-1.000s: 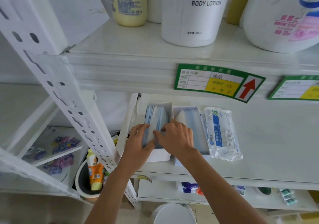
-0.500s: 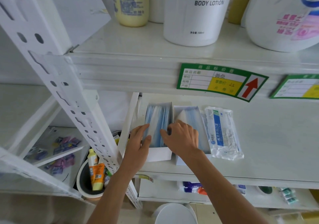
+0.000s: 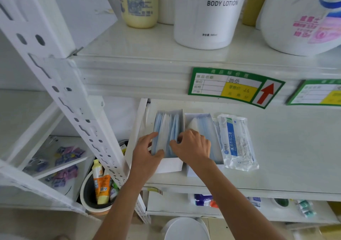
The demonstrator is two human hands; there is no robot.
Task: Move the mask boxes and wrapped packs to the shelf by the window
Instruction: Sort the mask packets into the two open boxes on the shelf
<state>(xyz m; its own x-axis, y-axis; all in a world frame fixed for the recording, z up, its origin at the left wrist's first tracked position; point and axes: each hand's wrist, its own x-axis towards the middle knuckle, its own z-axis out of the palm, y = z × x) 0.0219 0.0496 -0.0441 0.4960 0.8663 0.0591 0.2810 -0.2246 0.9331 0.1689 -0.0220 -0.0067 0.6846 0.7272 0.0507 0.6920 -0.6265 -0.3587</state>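
Middle shelf (image 3: 276, 156), left end: two open white mask boxes, side by side and touching, both filled with blue masks standing on edge.

Left mask box (image 3: 168, 164): your left hand (image 3: 145, 155) grips its left side, thumb curled over the masks, fingers against the outer wall.

Your right hand (image 3: 193, 147) reaches across from the right mask box (image 3: 203, 123); its curled fingertips dig into the mask stack (image 3: 167, 129) of the left box, pinching a few.

Wrapped pack (image 3: 238, 141): clear plastic, blue label, lying flat just beside the right box; another pack partly tucked under it.

Upper shelf: body lotion bottle (image 3: 208, 14), yellow bottle (image 3: 140, 3).

Shelf edge: green price tag (image 3: 234, 87) with red arrow.
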